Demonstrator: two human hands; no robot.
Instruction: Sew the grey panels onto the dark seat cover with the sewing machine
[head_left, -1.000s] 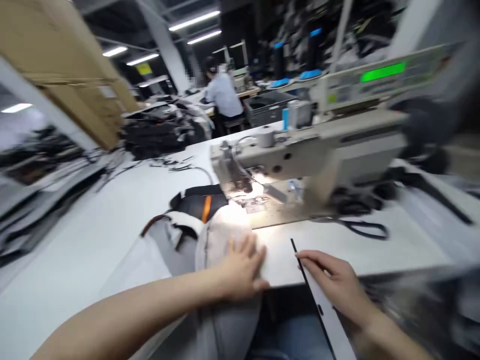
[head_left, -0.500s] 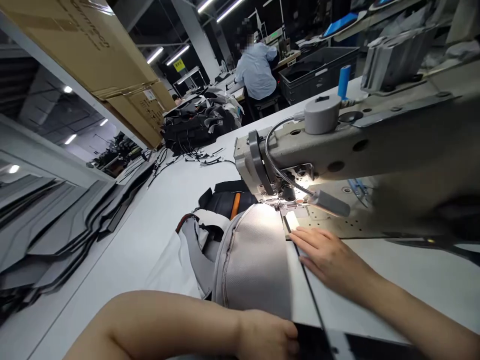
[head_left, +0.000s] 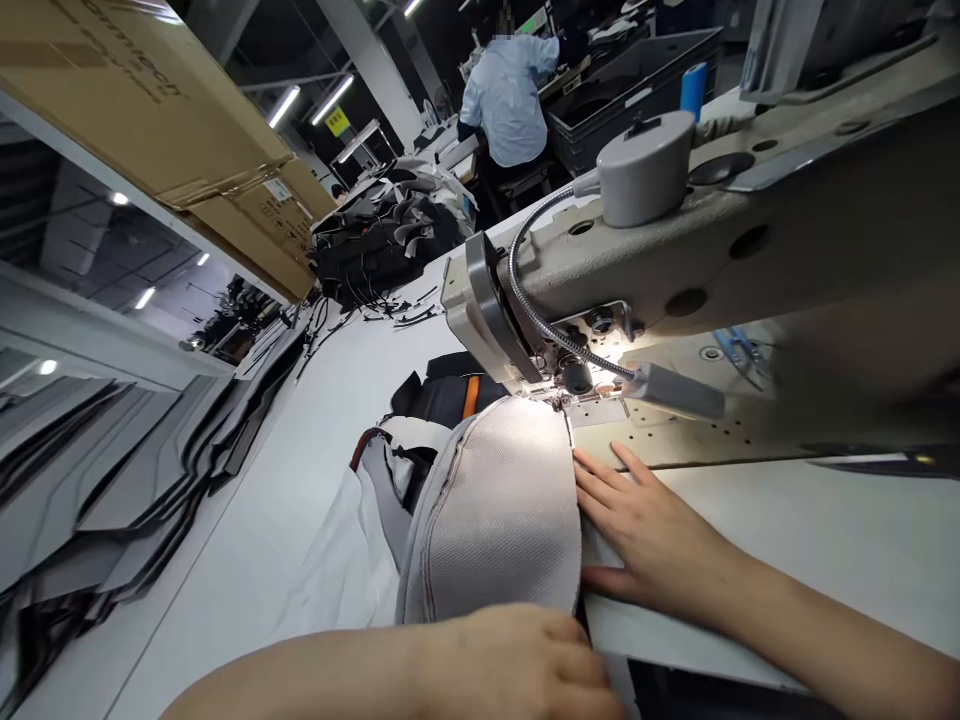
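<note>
R hand [head_left: 637, 530] lies flat, L hand [head_left: 536, 662] curls, grip unclear, at curved, seamed gry panel [head_left: 506, 500].

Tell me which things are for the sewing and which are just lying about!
Probably in use:
sewing machine
gray fabric, reaching its working end
right hand, at the fabric's edge
left hand, nearby

Probably just lying about:
cardboard boxes
gray panels on the left
dark pile behind
</note>
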